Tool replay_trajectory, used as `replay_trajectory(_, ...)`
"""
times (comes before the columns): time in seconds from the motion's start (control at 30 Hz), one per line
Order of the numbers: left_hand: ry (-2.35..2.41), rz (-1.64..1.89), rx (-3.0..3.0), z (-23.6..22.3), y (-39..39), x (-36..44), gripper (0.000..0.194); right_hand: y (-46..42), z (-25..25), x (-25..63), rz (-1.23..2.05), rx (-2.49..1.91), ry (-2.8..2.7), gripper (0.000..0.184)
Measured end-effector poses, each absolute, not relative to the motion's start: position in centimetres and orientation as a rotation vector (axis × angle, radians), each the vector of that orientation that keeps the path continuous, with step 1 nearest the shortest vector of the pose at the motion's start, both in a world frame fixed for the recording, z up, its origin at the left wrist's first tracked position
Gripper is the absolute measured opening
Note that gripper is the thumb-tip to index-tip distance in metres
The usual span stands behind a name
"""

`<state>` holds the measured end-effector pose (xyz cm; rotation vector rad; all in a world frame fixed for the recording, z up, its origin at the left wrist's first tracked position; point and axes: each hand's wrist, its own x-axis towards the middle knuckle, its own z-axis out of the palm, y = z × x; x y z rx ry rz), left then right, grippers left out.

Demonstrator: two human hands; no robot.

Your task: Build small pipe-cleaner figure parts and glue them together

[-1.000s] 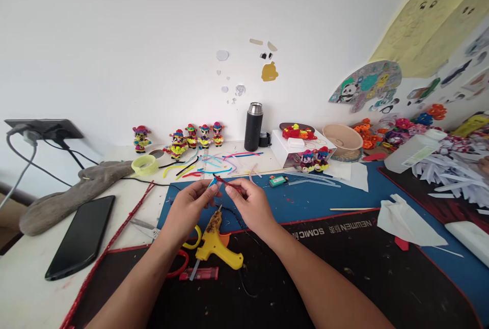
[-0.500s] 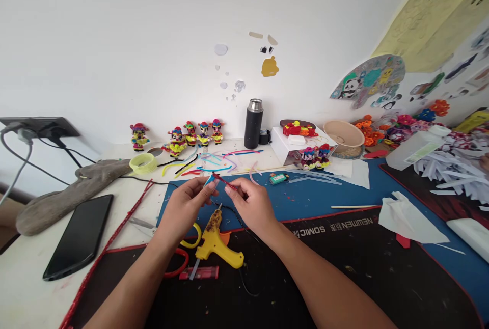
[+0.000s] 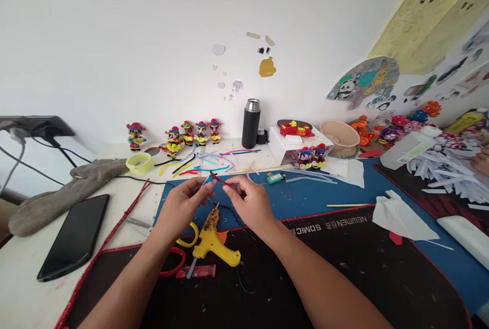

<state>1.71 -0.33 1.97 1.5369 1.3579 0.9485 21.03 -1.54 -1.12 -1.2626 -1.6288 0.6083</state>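
Observation:
My left hand (image 3: 184, 201) is closed on a small blue object (image 3: 208, 181), apparently a lighter, mostly covered by the fingers. Between thumb and fingertips, my right hand (image 3: 249, 200) pinches a thin red cord (image 3: 221, 180). The cord's dark tip is just above the blue object; whether they touch I cannot tell. Under the hands lies a yellow glue gun (image 3: 216, 242), nozzle pointing away. Scissors (image 3: 178, 263) with red and yellow handles lie partly beneath my left forearm. A red lighter (image 3: 202, 271) rests on the black mat, and a longer red braided cord (image 3: 103, 247) stretches along the left.
Several small figures (image 3: 173, 140) stand by the wall, near coloured pipe cleaners (image 3: 214, 161) and yellow tape (image 3: 139, 163). A black flask (image 3: 250, 125), white box (image 3: 280, 148) and green lighter (image 3: 275, 178) are behind. A phone (image 3: 74, 237) lies left. Another person's hand (image 3: 482, 162) shows far right.
The view has shifted slightly. Both hands keep their grips, with the red cord's tip staying close to the blue object; it shows a little less between my left fingers.

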Motion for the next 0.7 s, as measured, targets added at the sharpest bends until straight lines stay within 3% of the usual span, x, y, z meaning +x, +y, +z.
replay_trajectory(0.7,1.303,1.023,1.445,1.19,-0.03,1.83,0.056,-1.76,-1.29,20.95,0.496,-1.251,-1.759,0.018)
